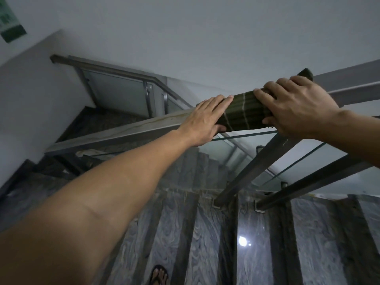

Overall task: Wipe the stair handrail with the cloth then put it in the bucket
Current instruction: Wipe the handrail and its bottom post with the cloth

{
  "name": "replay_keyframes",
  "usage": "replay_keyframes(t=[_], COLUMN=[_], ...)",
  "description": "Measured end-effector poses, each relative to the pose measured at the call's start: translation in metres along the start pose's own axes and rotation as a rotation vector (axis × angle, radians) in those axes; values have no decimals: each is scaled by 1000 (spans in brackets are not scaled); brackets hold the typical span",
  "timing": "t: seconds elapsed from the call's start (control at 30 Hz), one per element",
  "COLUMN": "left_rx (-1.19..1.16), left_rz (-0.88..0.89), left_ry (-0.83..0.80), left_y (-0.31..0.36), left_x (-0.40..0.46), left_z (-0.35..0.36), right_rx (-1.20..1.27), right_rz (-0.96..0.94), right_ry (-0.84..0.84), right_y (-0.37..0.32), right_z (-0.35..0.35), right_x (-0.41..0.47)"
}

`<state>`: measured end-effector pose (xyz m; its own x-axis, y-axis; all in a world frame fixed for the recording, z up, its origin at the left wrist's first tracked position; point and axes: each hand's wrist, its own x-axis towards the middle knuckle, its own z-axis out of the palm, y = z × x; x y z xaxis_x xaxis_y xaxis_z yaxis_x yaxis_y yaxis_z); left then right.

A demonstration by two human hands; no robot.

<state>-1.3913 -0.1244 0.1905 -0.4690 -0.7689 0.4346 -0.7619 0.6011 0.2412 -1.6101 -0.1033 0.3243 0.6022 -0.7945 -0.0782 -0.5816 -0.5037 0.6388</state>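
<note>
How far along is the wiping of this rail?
Mid-wipe, it seems. The dark green cloth is wrapped over the handrail, with the left hand and right hand both pressing it. Streaks mark the rail left of the cloth. No bucket is in view, so dropping the cloth in remains.

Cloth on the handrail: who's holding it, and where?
Both hands press the cloth wrapped over the handrail: the left hand on its lower end, the right hand over its upper end.
</note>
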Motion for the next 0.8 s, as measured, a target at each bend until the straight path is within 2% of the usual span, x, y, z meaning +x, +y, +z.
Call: replay_keyframes(t=[0.57,0.8], left_rx=[20,11], left_rz=[-36,-46], left_ry=[-44,-27], left_y=[-98,-155], left_x=[-75,-115], left_z=[12,21], right_rx=[-7,-15], right_rz=[-7,-1], right_ry=[-99,-90], right_y=[-101,-159], right_z=[-11,-14], right_x=[77,119])
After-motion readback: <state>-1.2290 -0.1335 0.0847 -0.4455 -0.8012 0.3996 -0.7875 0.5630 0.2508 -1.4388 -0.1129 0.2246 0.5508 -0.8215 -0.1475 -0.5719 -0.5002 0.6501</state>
